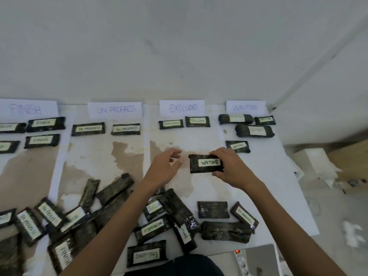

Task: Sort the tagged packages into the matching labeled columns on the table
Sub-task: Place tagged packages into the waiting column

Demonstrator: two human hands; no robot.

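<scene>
The right hand has its grip around the WAITING package at the right edge of the EXCLUDED column. The left hand hovers released beside it. Bare surface lies rightward.

A white power strip with a glowing red switch lies beside a flat grey panel.

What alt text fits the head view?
The right hand grips a black package tagged WAITING, the open left hand beside it. Paper headers FINISH, ON PROGRESS, EXCLUDED and WAITING top four columns, each with a few sorted packages; an unsorted pile lies nearer the person.
</scene>
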